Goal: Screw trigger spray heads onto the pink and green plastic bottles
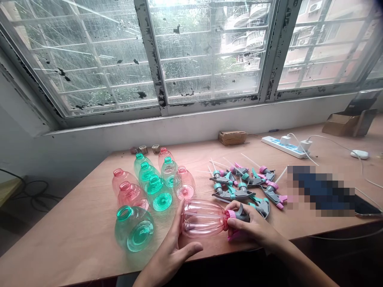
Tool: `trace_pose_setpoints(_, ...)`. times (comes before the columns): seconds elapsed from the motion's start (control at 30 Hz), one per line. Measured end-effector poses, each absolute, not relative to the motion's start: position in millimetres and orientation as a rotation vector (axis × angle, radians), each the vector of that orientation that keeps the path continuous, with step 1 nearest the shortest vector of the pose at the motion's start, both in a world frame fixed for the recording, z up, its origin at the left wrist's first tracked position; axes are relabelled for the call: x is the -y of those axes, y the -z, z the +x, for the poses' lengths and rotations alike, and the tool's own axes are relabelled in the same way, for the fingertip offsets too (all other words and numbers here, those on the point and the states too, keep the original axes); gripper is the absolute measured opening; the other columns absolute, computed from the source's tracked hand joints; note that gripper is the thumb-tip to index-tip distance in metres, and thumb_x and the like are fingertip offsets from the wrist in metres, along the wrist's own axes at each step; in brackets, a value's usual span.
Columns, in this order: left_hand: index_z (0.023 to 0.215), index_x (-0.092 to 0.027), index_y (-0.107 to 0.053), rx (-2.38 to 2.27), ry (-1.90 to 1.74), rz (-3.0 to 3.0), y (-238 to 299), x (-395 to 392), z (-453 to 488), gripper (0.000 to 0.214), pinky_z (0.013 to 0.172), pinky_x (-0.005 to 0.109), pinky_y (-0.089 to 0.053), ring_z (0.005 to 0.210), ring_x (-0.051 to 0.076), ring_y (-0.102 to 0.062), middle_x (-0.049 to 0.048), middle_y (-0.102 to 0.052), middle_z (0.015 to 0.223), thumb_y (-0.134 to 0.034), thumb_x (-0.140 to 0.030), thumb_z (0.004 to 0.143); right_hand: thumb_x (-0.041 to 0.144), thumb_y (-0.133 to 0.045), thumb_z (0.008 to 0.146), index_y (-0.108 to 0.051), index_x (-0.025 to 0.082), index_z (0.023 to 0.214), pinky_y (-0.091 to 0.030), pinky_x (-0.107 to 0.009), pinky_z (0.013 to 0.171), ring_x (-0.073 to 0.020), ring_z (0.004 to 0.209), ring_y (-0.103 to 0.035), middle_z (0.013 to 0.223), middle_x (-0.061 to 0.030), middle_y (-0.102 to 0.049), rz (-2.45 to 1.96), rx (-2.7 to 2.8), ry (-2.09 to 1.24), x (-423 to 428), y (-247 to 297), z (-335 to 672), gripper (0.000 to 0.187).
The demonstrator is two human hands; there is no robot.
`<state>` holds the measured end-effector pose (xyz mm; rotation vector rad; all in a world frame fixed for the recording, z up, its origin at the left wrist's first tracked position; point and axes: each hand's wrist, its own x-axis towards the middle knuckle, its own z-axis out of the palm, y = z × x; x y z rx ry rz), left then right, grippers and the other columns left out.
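A clear pink spray bottle (203, 219) lies on its side in the air near the table's front edge, its neck pointing right. My right hand (248, 225) pinches the pink collar of the grey spray head (241, 214) at that neck. A thin tube runs inside the bottle. At the bottle's base is my left hand (176, 235), fingers stretched along the bottom and thumb spread away from the wall. Left of it stand several open bottles, green (160, 193) and pink (131, 195). Behind my right hand lies a pile of loose spray heads (233, 193) with tubes, in grey, teal and pink.
A white power strip (284, 146) with plugs and cables is at the back right. A small cardboard box (232, 138) sits by the wall, and a larger open carton (344, 122) stands farther right. A dark, blurred-out device (368, 205) lies at the right.
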<state>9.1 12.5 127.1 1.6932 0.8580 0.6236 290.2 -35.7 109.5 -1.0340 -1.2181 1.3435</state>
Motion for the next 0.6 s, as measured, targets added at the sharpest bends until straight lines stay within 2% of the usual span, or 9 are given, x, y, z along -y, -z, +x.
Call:
trace_pose_setpoints(0.1,0.166,-0.031,-0.004,-0.857,-0.647,1.727,-126.1,-13.6,8.2,0.098,0.131,0.050,0.001,0.162,0.032,0.001,0.0030,-0.003,0.177,-0.064,-0.057,0.094,0.049,-0.081,0.085,-0.060,0.019,0.098,-0.057,-0.036,0.075,-0.0214,0.074,-0.072,0.085,-0.0053,-0.078,-1.038,1.240,-1.337,35.3,-108.3,290.9,0.039)
trace_pose_setpoints(0.2,0.166,-0.031,-0.005,-0.852,-0.650,1.712,-127.7,-14.9,9.1,0.088,0.130,0.050,0.000,0.162,0.031,0.001,0.0023,-0.004,0.177,-0.055,-0.058,0.099,0.047,-0.080,0.087,-0.060,0.019,0.098,-0.058,-0.036,0.075,-0.0215,0.074,-0.072,0.085,-0.0052,-0.078,-1.038,1.235,-1.336,35.4,-107.5,290.8,0.037)
trace_pose_setpoints(0.3,0.166,-0.031,-0.007,-0.852,-0.662,1.701,-130.1,-15.5,11.2,0.086,0.130,0.051,-0.001,0.162,0.031,0.000,0.0018,-0.005,0.176,-0.054,-0.057,0.099,0.046,-0.080,0.087,-0.059,0.019,0.098,-0.058,-0.037,0.075,-0.0217,0.075,-0.072,0.084,-0.0048,-0.078,-1.029,1.228,-1.345,35.7,-107.7,290.4,0.036)
trace_pose_setpoints(0.5,0.166,-0.032,-0.014,-0.833,-0.706,1.644,-130.7,-15.0,14.0,0.089,0.130,0.052,-0.011,0.161,0.034,-0.014,0.0039,-0.012,0.176,-0.062,-0.057,0.095,0.046,-0.079,0.088,-0.059,0.018,0.100,-0.058,-0.035,0.072,-0.0203,0.071,-0.073,0.082,-0.0050,-0.077,-0.985,1.203,-1.394,34.8,-106.8,290.6,0.037)
trace_pose_setpoints(0.6,0.165,-0.033,-0.020,-0.840,-0.718,1.637,-128.3,-15.3,14.3,0.091,0.129,0.051,-0.020,0.156,0.036,-0.029,0.0055,-0.016,0.175,-0.069,-0.055,0.092,0.046,-0.078,0.089,-0.058,0.018,0.101,-0.058,-0.036,0.071,-0.0205,0.070,-0.073,0.086,-0.0062,-0.078,-0.985,1.206,-1.393,34.2,-105.4,292.2,0.036)
